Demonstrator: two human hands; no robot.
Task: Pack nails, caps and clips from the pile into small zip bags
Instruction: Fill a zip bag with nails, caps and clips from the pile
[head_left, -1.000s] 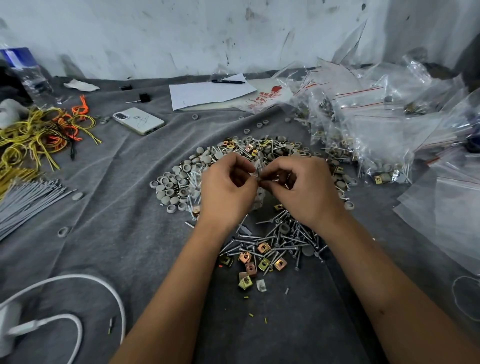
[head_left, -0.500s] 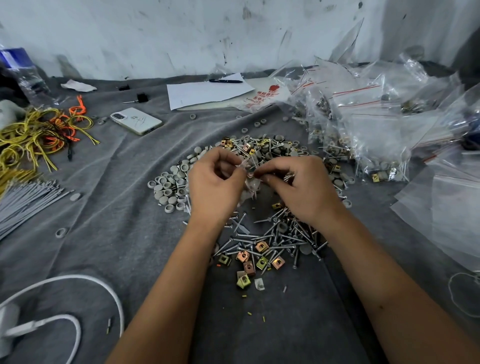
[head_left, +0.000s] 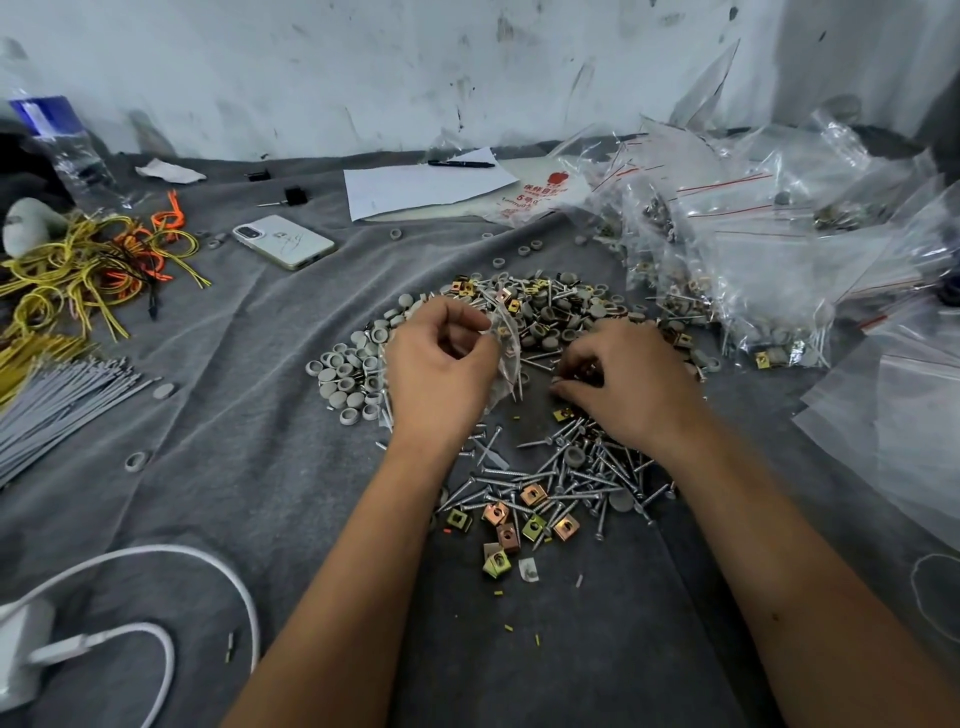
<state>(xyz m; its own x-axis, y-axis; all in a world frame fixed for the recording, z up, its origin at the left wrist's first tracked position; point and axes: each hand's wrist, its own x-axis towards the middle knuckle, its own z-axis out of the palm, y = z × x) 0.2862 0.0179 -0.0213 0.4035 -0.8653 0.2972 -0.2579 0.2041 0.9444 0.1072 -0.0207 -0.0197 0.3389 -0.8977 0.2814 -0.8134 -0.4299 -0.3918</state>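
Left of centre: left hand (head_left: 441, 364) raised over the pile (head_left: 540, 332), fingers curled, pinching the mouth of a small zip bag (head_left: 505, 358); bag hanging limp, at least one nail visible inside. Film judged thin, soft and slippery; best held at the stiffer zip rim, as now. Grey caps (head_left: 348, 374) heaped just left of that hand; judged light, apt to roll. Centre of frame: nails (head_left: 561, 483) and square clips (head_left: 530, 519) scattered on the grey cloth surface (head_left: 249, 467); nails judged stiff and sharp-tipped, best taken by the shank; clips small, hard-edged. Right of centre: right hand (head_left: 623, 389) low on the pile, fingers curled; whether anything is pinched cannot be told. Far right: filled bags (head_left: 753, 270) crowding the upper right. Open room at lower centre, between the forearms.
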